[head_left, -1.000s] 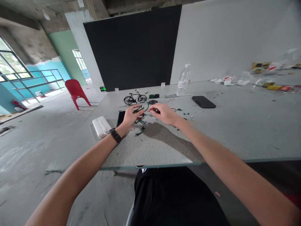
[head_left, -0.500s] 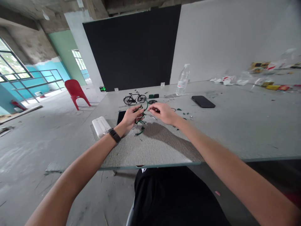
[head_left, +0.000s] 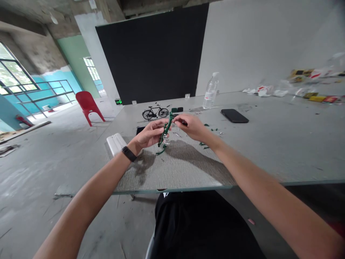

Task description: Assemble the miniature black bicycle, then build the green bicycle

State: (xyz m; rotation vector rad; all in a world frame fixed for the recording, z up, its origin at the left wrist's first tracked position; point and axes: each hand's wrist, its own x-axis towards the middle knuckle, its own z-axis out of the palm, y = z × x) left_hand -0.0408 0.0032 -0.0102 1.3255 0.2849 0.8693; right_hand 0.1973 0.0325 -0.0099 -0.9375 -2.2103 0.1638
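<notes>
My left hand (head_left: 148, 135) grips a small green model bicycle frame (head_left: 165, 131), lifted a little above the grey table (head_left: 188, 165) and tilted upright. My right hand (head_left: 192, 126) is closed in a pinch at the frame's upper end, with a thin dark tool or part (head_left: 184, 123) showing between its fingers. A finished black model bicycle (head_left: 155, 112) stands on the table behind my hands. Small green and silver loose parts (head_left: 211, 130) lie scattered around my hands. A black watch sits on my left wrist (head_left: 128, 153).
A white box (head_left: 116, 143) lies left of my hands, a dark phone (head_left: 140, 130) half hidden behind my left hand. Another black phone (head_left: 234, 116) and a clear water bottle (head_left: 210, 91) are farther back. Wrappers (head_left: 304, 88) litter the far right. A red chair (head_left: 88, 105) stands on the floor.
Both hands have lifted the green frame off the table and turned it upright; my left hand rose and rotated palm-up beneath it.
</notes>
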